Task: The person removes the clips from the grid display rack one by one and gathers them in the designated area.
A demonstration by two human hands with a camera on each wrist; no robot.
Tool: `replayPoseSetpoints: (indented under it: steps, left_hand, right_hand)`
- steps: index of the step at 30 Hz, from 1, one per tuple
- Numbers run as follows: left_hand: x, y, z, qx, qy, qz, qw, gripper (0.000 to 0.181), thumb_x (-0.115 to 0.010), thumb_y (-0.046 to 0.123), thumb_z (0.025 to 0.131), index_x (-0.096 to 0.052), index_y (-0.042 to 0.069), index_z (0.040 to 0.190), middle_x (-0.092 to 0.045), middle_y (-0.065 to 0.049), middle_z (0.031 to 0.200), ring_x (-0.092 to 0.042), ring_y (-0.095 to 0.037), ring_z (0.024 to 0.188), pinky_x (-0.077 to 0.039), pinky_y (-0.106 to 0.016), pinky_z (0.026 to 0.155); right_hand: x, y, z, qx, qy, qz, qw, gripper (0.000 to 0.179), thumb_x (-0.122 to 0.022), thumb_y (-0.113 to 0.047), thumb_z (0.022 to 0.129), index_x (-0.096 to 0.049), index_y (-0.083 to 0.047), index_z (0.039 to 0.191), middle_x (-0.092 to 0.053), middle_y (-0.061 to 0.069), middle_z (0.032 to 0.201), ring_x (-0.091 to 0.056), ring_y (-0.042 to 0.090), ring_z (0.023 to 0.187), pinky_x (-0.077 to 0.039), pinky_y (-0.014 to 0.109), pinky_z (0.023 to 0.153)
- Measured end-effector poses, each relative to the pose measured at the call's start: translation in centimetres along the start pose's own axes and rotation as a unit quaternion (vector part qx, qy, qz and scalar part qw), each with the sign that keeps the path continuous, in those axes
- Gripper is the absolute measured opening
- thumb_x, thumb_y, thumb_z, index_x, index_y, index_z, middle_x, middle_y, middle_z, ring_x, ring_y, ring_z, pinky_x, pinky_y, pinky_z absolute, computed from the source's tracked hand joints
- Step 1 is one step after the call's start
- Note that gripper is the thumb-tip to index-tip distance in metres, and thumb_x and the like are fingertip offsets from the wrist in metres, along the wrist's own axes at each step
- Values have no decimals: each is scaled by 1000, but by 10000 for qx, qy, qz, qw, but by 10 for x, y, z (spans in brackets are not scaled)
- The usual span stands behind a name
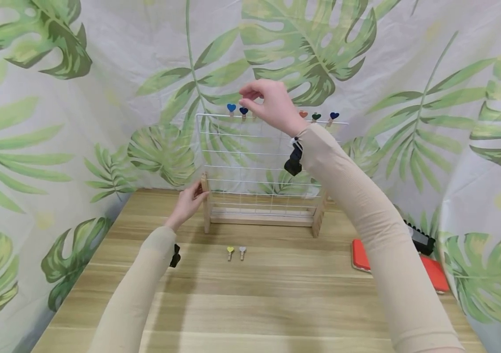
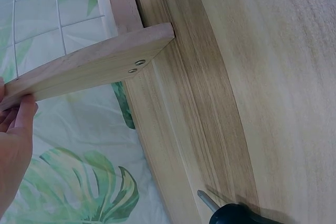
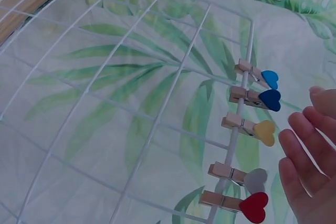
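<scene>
A white wire grid rack (image 1: 259, 167) stands upright in a wooden base. My left hand (image 1: 189, 203) grips the left wooden post (image 2: 94, 61) of that base, thumb on one side and fingers on the other. Above the top wire is my right hand (image 1: 272, 105), holding nothing, its fingers slightly bent. Beside it, heart-topped clothespins are clipped on the wire: light blue (image 3: 270, 79), dark blue (image 3: 270, 100), yellow (image 3: 264, 132), grey (image 3: 255, 180) and red (image 3: 254, 208). Farther right along the wire sit orange (image 1: 303, 114), green (image 1: 316, 116) and dark blue ones.
On the wooden table (image 1: 250, 304), a yellow-heart clothespin (image 1: 230, 253) and a grey-heart one (image 1: 243, 252) lie before the rack. A red case (image 1: 435, 274) and a black object (image 1: 421, 240) are at the right, partly behind my arm. A screwdriver (image 2: 231, 213) lies near the left edge.
</scene>
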State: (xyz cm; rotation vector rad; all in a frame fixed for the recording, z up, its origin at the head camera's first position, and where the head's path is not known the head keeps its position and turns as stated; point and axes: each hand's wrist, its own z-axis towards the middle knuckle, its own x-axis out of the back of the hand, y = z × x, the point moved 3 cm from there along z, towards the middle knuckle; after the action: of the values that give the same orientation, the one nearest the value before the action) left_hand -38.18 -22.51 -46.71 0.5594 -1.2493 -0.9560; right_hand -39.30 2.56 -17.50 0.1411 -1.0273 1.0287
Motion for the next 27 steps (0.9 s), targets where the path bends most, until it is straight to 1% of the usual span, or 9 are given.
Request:
replayPoseSetpoints:
  steps: [6, 8, 11, 17, 21, 27]
  left_hand:
    - [-1, 0, -1, -29, 49, -26, 10000, 36, -55, 15, 102, -52, -6, 131, -60, -30, 129, -58, -41, 125, -53, -50, 105]
    - [0, 0, -1, -47, 72, -16, 10000, 35, -55, 15, 102, -53, -6, 130, -61, -29, 128, -58, -41, 125, -53, -50, 104]
    - [0, -1, -2, -60, 64, 13, 10000, 36, -55, 14, 103, -52, -5, 133, -61, -29, 128, -59, -41, 124, -53, -50, 104]
    - [-2, -2, -3, -84, 64, 3, 9999, 40, -55, 14, 102, -50, -5, 137, -61, -29, 130, -59, -41, 124, -54, -50, 104]
    - [-2, -1, -2, -108, 40, 3, 9999, 36, -54, 14, 103, -52, -6, 133, -61, -30, 129, -59, -42, 124, -53, -50, 104]
    - [-2, 1, 1, -110, 52, 16, 9999, 33, -54, 12, 102, -53, -7, 129, -60, -30, 130, -58, -42, 125, -53, -50, 105]
  right_hand:
    - [-10, 6, 12, -394, -321, 98, 9987, 27, -63, -23, 98, -70, -7, 119, -73, 8, 115, -68, 17, 103, -55, 27, 96]
    - [-14, 8, 15, -531, -424, 78, 9977, 27, -62, -25, 99, -71, -8, 119, -73, 8, 115, -68, 17, 102, -55, 26, 95]
    - [-19, 8, 18, -633, -530, 4, 9966, 27, -62, -27, 99, -72, -8, 117, -74, 8, 113, -69, 16, 100, -56, 26, 93]
    - [-24, 6, 20, -599, -677, -78, 9959, 25, -62, -27, 99, -75, -9, 110, -76, 8, 105, -71, 16, 91, -57, 26, 86]
    - [-26, 4, 21, -534, -750, -173, 9956, 24, -62, -26, 99, -76, -9, 109, -77, 8, 102, -70, 14, 83, -57, 25, 81]
    - [-26, 1, 22, -477, -670, -212, 9964, 22, -62, -25, 99, -76, -10, 107, -77, 8, 100, -67, 12, 75, -56, 23, 75]
